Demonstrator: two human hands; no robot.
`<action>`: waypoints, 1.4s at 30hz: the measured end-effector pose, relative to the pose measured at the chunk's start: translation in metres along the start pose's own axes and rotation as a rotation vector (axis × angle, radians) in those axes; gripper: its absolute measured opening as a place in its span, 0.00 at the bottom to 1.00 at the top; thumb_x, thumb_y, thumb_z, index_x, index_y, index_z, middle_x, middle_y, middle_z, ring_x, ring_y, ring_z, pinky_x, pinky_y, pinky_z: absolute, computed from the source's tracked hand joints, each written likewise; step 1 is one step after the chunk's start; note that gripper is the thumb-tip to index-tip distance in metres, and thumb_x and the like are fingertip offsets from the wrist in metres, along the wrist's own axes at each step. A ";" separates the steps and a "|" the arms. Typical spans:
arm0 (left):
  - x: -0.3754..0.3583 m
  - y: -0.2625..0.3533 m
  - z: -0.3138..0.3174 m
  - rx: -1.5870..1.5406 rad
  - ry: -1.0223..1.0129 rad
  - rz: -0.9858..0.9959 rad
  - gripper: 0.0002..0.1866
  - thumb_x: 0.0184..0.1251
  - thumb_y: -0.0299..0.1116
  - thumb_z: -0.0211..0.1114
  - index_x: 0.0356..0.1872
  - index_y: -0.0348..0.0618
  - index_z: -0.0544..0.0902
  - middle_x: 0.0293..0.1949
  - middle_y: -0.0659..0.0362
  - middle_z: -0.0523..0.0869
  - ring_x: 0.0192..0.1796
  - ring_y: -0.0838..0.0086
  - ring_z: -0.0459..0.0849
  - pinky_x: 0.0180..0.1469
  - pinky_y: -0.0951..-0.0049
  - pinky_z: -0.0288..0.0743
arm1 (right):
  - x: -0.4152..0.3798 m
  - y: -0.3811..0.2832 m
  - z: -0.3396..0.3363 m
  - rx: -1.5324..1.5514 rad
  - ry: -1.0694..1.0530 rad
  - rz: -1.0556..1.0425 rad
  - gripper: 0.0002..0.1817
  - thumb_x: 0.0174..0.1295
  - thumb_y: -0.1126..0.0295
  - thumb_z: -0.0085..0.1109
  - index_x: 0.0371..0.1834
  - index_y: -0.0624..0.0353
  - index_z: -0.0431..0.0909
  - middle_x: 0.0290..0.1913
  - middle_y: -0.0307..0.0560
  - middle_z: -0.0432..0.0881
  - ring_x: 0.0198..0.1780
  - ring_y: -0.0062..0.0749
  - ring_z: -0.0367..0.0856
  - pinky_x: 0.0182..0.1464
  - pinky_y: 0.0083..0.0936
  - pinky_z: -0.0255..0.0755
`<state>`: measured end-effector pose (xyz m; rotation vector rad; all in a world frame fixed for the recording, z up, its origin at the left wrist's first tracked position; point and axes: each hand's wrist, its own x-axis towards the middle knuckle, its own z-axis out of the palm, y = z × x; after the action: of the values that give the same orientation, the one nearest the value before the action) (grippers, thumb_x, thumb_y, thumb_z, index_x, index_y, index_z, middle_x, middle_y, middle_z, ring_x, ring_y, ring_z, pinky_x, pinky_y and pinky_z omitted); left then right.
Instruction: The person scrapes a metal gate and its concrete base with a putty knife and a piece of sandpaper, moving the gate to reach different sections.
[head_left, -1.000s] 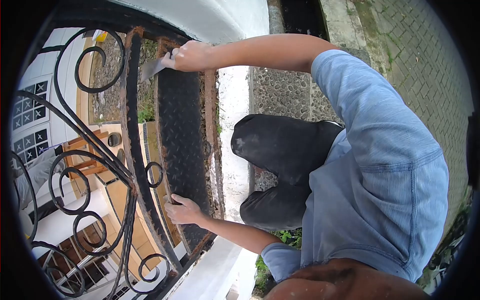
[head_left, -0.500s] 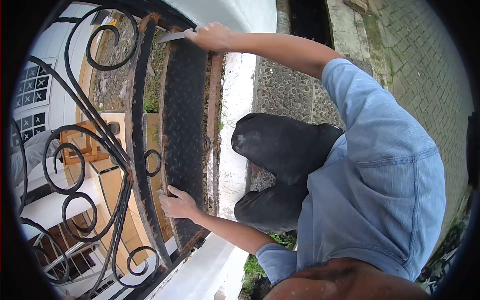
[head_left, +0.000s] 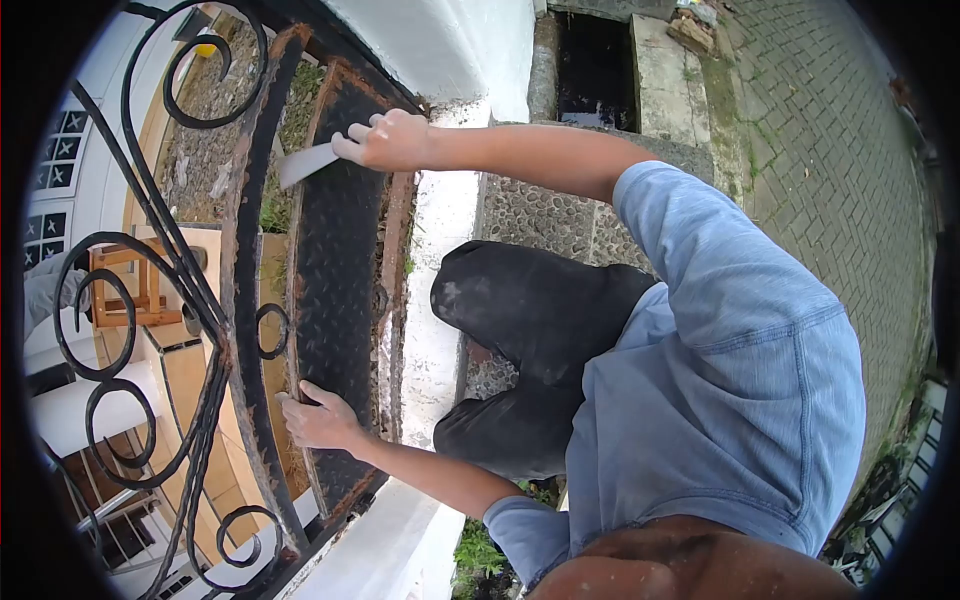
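My right hand (head_left: 385, 141) is closed round a putty knife (head_left: 307, 165), its handle hidden in my fist. The flared metal blade points left, across the rusty edge of a black metal gate (head_left: 335, 260) with a tread-plate panel. Lower down, my left hand (head_left: 325, 418) grips the gate's edge bar, fingers curled over the rim and thumb apart on the panel side. Pale dust coats the fingers of both hands. Rust shows along the frame bars near each hand.
Black scrollwork (head_left: 110, 320) spreads left of the panel. A white wall base (head_left: 430, 270) runs between the gate and my knees. Behind the bars are a wooden stool (head_left: 130, 285) and part of a person in grey (head_left: 50, 285). An open drain (head_left: 597, 75) lies at the top.
My right hand has moved down along the gate's edge with the putty knife, whose blade now angles more downward. My left hand keeps its hold; the whole view has shifted slightly.
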<state>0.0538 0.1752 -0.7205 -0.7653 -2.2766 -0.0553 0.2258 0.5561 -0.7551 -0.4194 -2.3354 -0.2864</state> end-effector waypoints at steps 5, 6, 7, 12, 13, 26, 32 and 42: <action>0.001 -0.004 0.001 -0.011 -0.077 -0.026 0.29 0.73 0.52 0.52 0.55 0.31 0.79 0.52 0.42 0.83 0.50 0.48 0.81 0.50 0.47 0.69 | 0.011 0.073 0.004 -0.013 -0.194 0.453 0.11 0.67 0.69 0.50 0.50 0.60 0.70 0.33 0.56 0.85 0.35 0.53 0.87 0.36 0.46 0.81; 0.000 -0.006 0.004 0.001 -0.064 -0.017 0.27 0.72 0.52 0.53 0.49 0.32 0.80 0.50 0.42 0.84 0.50 0.49 0.81 0.49 0.48 0.69 | 0.004 0.076 0.004 0.013 -0.051 0.361 0.12 0.66 0.68 0.51 0.51 0.58 0.70 0.33 0.60 0.85 0.36 0.56 0.87 0.37 0.47 0.80; 0.001 -0.003 0.004 -0.005 -0.077 -0.056 0.27 0.72 0.52 0.53 0.49 0.32 0.80 0.50 0.42 0.84 0.50 0.49 0.81 0.49 0.48 0.69 | 0.000 0.082 0.006 0.011 -0.062 0.321 0.12 0.66 0.68 0.51 0.51 0.58 0.70 0.33 0.60 0.85 0.36 0.56 0.87 0.37 0.47 0.80; 0.006 0.010 -0.013 0.007 -0.070 -0.076 0.25 0.71 0.51 0.55 0.48 0.34 0.80 0.48 0.46 0.85 0.49 0.51 0.82 0.51 0.48 0.70 | 0.000 0.083 0.006 0.188 -0.220 0.515 0.09 0.72 0.66 0.45 0.49 0.56 0.67 0.31 0.68 0.82 0.38 0.71 0.81 0.39 0.60 0.73; 0.005 0.009 -0.012 -0.007 -0.057 -0.081 0.24 0.71 0.50 0.55 0.48 0.34 0.80 0.48 0.46 0.85 0.50 0.51 0.82 0.51 0.48 0.70 | 0.001 0.079 0.009 0.197 -0.249 0.453 0.09 0.72 0.66 0.45 0.49 0.56 0.67 0.31 0.68 0.82 0.38 0.71 0.81 0.39 0.60 0.73; 0.004 0.004 -0.009 -0.058 -0.033 -0.137 0.20 0.68 0.49 0.59 0.44 0.41 0.82 0.44 0.53 0.85 0.50 0.57 0.82 0.53 0.54 0.70 | -0.088 0.045 0.050 0.367 -0.178 0.632 0.12 0.71 0.67 0.49 0.42 0.65 0.78 0.26 0.67 0.81 0.32 0.63 0.82 0.36 0.48 0.74; 0.004 0.008 -0.011 -0.070 -0.034 -0.146 0.19 0.67 0.49 0.60 0.42 0.41 0.83 0.42 0.54 0.86 0.48 0.58 0.82 0.52 0.55 0.70 | -0.080 0.055 0.085 0.292 -0.317 0.791 0.13 0.69 0.67 0.49 0.41 0.65 0.79 0.28 0.64 0.83 0.31 0.57 0.84 0.35 0.44 0.77; 0.004 0.004 -0.002 -0.028 -0.018 -0.125 0.20 0.66 0.50 0.60 0.42 0.43 0.83 0.41 0.55 0.86 0.47 0.59 0.82 0.48 0.55 0.68 | -0.086 0.015 0.062 0.222 -0.203 0.785 0.13 0.72 0.69 0.47 0.48 0.64 0.79 0.31 0.65 0.83 0.37 0.63 0.82 0.40 0.48 0.73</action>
<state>0.0551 0.1797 -0.7171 -0.6396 -2.3432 -0.1392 0.2509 0.5712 -0.8579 -1.2359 -2.1594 0.4031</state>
